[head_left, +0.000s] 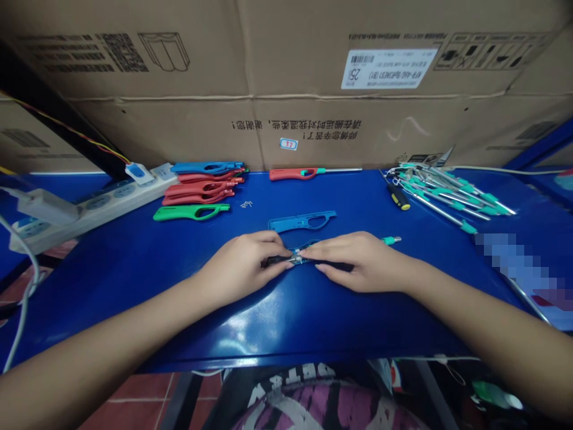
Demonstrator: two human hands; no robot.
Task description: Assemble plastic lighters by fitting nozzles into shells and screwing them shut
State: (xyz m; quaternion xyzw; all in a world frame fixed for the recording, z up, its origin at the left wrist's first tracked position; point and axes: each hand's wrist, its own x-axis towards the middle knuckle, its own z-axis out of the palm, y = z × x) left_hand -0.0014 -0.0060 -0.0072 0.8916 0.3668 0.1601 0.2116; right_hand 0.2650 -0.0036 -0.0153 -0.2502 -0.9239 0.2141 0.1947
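Forearms [138,331] near; left hand [246,266] pinching dark part [276,260], right hand [369,263] touching blue part [306,245], grip unclear; blue shell [290,224] just farther.

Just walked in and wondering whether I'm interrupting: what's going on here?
A person's left hand and right hand meet at a small assembly on the table, their fingers hiding much of it. A blue shell lies just beyond. More shells lie to the left; rods and a screwdriver lie to the right.

Head view, forward and down over table [358,328]
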